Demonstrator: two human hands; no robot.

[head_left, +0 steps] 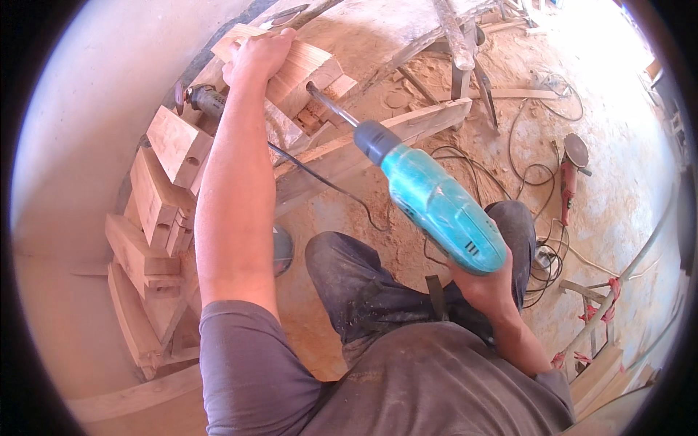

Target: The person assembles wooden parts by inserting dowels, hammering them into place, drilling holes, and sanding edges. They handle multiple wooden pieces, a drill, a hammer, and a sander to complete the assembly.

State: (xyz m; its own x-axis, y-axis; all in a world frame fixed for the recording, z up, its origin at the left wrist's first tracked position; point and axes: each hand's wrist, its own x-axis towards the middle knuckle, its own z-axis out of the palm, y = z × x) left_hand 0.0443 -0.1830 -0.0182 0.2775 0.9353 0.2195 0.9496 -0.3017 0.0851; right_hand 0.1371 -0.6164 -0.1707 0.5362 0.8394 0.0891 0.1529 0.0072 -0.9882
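Observation:
My right hand is wrapped round the handle of a teal power drill, mostly hidden behind its body. From the dark chuck, a long metal drill bit slants up and left. Its tip meets a hole in the end of a pale wooden block. Over the top of that block my left hand is closed, with its fingers curled on the wood. More pieces of timber lie under the block, partly covered by my left arm.
Mortised wooden blocks are stacked along the wall at left, near a grey power tool. A long plank crosses ahead of my knees. At right, a red angle grinder lies among cables on the sawdust-covered floor.

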